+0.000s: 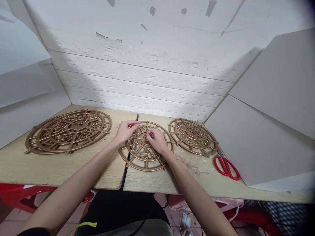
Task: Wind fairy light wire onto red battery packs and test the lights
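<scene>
A round gold openwork disc (pixel 147 154) lies flat at the middle of the table, across the gap between two boards. Over its upper left part is my left hand (pixel 125 131), its fingers pinched together near a small red item (pixel 130 126) too small to name. My right hand (pixel 157 141) is closed in a pinch above the disc's centre, with something tiny and reddish at the fingertips.
Several similar gold discs (pixel 71 131) lie stacked at the left, and another disc (pixel 193 137) rests at the right. Red-handled scissors (pixel 226 167) lie near the right panel (pixel 273 131). A white brick-patterned wall (pixel 147 78) stands behind the table (pixel 152 183).
</scene>
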`<state>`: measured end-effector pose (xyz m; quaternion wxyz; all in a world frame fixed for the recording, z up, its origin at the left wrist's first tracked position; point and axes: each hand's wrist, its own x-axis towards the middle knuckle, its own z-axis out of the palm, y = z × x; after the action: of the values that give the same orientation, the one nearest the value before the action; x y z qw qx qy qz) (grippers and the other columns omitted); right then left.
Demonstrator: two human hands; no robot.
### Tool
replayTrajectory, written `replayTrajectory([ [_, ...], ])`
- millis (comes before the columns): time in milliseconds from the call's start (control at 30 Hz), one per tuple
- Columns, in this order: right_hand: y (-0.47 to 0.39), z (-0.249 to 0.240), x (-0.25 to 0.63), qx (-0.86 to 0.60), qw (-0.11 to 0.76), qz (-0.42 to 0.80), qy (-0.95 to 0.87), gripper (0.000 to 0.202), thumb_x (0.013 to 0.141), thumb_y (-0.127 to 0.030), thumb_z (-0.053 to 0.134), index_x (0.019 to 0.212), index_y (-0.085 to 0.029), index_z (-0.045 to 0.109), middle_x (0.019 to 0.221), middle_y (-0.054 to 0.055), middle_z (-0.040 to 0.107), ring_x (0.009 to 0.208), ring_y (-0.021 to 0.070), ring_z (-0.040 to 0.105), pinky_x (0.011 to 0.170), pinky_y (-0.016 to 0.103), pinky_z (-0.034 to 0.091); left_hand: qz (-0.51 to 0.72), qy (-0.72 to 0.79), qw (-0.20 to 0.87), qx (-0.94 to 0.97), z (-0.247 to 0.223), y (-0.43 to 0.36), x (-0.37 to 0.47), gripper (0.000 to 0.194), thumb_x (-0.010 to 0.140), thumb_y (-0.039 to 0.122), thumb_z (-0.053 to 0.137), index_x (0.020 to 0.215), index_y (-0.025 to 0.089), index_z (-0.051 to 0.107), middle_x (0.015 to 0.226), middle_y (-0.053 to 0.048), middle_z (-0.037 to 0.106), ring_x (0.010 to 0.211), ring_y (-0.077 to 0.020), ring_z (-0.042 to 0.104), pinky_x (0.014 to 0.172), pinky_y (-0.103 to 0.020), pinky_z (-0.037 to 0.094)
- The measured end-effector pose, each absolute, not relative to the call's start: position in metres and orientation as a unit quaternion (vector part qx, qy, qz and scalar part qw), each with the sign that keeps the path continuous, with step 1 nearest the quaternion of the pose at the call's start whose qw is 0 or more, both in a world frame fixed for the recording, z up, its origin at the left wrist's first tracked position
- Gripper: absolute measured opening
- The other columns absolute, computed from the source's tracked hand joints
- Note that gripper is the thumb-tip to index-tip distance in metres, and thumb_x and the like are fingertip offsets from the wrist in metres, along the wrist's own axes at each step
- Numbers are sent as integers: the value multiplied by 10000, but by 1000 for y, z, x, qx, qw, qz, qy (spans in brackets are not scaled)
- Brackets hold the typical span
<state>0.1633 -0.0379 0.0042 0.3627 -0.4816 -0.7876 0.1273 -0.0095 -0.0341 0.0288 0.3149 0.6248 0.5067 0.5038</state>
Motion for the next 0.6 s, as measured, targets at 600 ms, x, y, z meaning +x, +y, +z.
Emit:
replayTrajectory([
  [600,-41,12,167,-440,361,142,-810,145,842,-210,522,805,-180,659,801,32,666,760,166,569,710,276,402,348,485,151,788,25,-43,-3,234,807,348,565,897,220,740,807,-29,697,708,-165,588,671,-265,423],
])
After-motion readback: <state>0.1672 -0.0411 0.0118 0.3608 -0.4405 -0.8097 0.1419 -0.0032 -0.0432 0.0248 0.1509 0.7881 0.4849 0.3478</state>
